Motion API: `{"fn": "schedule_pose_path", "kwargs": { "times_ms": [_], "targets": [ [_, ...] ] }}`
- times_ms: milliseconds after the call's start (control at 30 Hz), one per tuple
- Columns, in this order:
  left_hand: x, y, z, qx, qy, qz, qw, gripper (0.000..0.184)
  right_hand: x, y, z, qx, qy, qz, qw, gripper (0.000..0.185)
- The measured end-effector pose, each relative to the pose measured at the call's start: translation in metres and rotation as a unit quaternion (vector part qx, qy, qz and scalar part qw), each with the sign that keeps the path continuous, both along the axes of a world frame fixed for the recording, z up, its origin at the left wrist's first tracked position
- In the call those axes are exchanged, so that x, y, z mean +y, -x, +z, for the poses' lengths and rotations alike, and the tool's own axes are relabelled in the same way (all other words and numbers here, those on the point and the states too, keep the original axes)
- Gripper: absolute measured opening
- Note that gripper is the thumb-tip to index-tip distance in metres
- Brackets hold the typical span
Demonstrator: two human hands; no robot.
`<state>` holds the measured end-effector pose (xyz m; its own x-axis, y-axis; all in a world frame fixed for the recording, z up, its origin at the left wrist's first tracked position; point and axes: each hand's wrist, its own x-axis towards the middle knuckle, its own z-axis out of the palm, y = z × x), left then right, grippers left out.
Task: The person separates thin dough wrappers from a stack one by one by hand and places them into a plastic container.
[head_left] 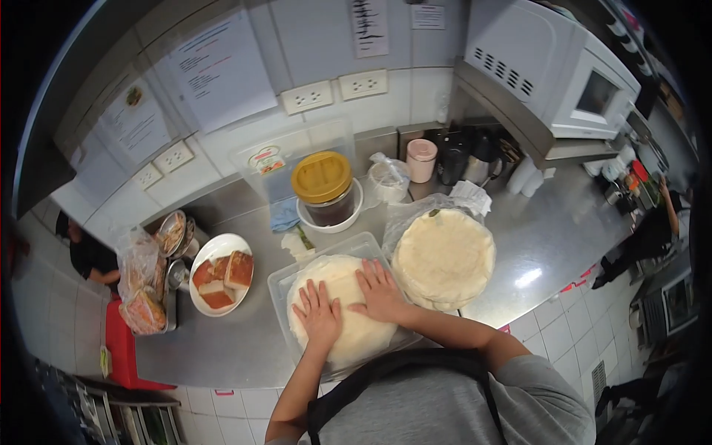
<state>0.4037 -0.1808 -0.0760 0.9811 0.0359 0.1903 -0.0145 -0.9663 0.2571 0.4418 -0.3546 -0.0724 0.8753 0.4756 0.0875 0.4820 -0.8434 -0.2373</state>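
My left hand (319, 315) lies flat with its fingers spread on a wide, pale, dough-like round (343, 272). Beside it my right hand (382, 293) rests on the same round, also spread open. The round sits in a clear plastic container (274, 289) near the counter's front edge, and neither hand grips anything. Just right of the container stands a stack of pale flat dough rounds (443, 256), with a clear plastic bag (400, 216) behind it.
A white bowl of browned chunks (222, 240) stands left, near bagged food (143, 311) and metal containers. Behind are a yellow-lidded jar (322, 178), a pink canister (421, 161) and dark jugs. A microwave (552, 67) sits on a shelf upper right. Other people stand at both sides.
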Motion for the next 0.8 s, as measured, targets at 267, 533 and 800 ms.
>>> {"fn": "schedule_pose_path", "kwargs": {
  "times_ms": [267, 533, 800],
  "targets": [
    [-0.011, -0.049, -0.008, -0.022, -0.032, -0.095, 0.995, 0.054, -0.019, 0.026, -0.007, 0.073, -0.063, 0.125, 0.987, 0.081],
    [-0.007, -0.044, -0.015, -0.016, -0.031, -0.079, 0.996, 0.057, -0.132, 0.015, -0.036, -0.103, -0.122, -0.024, 0.987, 0.074],
    [-0.007, -0.036, -0.011, 0.0, 0.028, -0.068, 0.997, 0.055, -0.156, 0.01, -0.022, -0.046, -0.015, -0.011, 0.999, 0.057]
  ]
}}
